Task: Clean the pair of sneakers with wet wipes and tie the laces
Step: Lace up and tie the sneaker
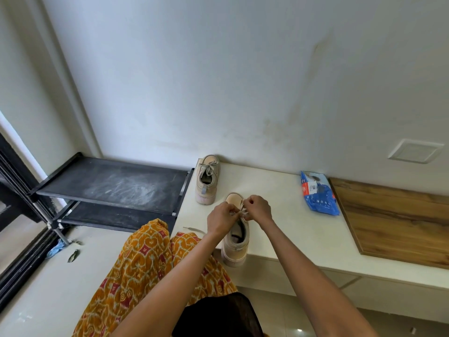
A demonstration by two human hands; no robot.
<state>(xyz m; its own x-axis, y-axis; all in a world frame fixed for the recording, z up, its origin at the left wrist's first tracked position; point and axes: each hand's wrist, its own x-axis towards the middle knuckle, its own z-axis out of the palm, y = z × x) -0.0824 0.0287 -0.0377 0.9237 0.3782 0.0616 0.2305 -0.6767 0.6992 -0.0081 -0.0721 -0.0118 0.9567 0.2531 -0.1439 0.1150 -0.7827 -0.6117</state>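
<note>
Two beige sneakers [237, 239], hands [220, 218] pinching laces [243, 211]

Looks like a home, probably an entryway or a spot by a balcony door. There's a black metal-framed shoe rack with dusty fabric shelves [109, 188] against a plain white painted wall [218, 81], glossy pale floor tiles [36, 300], and a dark-framed sliding door [14, 190] on the left. A low cream stone-topped worktop [291, 215] with a brown wood-grain panel [401, 222] runs along the wall, like a built-in bench.
</note>
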